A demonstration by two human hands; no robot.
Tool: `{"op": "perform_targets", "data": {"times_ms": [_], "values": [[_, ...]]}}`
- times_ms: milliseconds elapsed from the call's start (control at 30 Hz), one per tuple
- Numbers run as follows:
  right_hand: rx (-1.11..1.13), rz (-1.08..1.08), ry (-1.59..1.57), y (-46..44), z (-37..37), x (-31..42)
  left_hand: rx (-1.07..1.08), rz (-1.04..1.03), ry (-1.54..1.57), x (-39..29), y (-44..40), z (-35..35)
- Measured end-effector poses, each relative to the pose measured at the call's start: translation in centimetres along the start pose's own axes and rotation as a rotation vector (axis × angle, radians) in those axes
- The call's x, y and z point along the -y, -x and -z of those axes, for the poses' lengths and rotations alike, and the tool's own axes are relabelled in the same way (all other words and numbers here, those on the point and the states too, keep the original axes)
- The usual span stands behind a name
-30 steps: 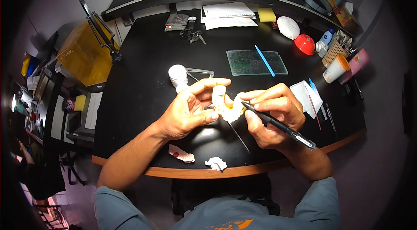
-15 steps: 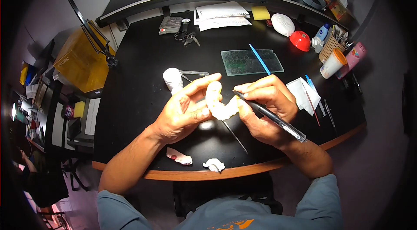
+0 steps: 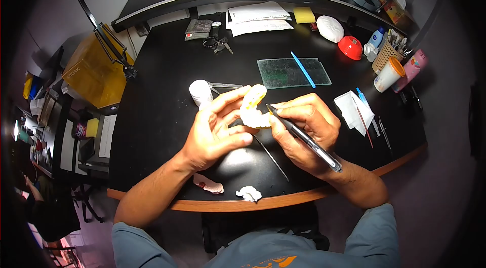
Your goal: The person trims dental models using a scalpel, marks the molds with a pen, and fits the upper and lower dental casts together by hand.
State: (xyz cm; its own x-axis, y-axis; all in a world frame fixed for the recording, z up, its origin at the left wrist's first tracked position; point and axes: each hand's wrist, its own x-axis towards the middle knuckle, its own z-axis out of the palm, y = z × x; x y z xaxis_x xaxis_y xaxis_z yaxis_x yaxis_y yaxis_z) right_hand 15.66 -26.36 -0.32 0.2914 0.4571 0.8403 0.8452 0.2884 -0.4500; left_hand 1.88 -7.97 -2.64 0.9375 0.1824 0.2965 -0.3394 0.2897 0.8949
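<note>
My left hand [image 3: 210,139] holds a pale, brightly lit, horseshoe-shaped dental cast [image 3: 251,111] between thumb and fingers, up above the black table. In my right hand [image 3: 316,128] is a black pen [image 3: 314,147] with a clear end, its tip close to the cast's open side; glare hides whether it touches. My right thumb appears to rest against the near end of the cast. Below the hands lies a thin dark rod [image 3: 273,159]. Near the front edge are a pink piece with a red spot [image 3: 208,185] and a crumpled white tissue [image 3: 249,194].
A white round container [image 3: 200,93] stands beyond my left hand. Behind the cast lies a glass slab [image 3: 273,75] with a blue stick [image 3: 302,69] on it. On the right are a white tissue [image 3: 347,107] with thin tools, an orange-lidded cup [image 3: 390,76] and a tool basket [image 3: 383,58].
The cast has tilted and moved slightly up in my left hand, and its inner side shows yellowish. My right hand and the pen have shifted a little left.
</note>
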Motion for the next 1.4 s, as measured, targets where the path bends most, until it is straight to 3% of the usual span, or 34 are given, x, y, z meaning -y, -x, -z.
{"op": "perform_targets", "data": {"times_ms": [167, 367, 767, 1067, 1400], "values": [[0.061, 0.114, 0.063, 0.1, -0.4, 0.7, -0.064, 0.025, -0.144, 0.0, 0.2, -0.9], [0.130, 0.091, 0.005, 0.5, -0.6, 1.1, -0.059, 0.001, -0.270, -0.3, 0.0, -0.2], [0.063, 0.142, -0.095, -1.4, 1.3, 0.4, 0.139, 0.064, -0.169, -0.6, -0.1, 0.3], [0.235, 0.008, -0.265, -1.0, 1.1, -0.1, 0.174, 0.173, 0.017, -0.9, -0.1, 0.4], [0.316, -0.005, -0.208, -1.0, 1.3, -0.4, 0.218, 0.181, -0.041, -0.7, -0.1, 1.0]]}}
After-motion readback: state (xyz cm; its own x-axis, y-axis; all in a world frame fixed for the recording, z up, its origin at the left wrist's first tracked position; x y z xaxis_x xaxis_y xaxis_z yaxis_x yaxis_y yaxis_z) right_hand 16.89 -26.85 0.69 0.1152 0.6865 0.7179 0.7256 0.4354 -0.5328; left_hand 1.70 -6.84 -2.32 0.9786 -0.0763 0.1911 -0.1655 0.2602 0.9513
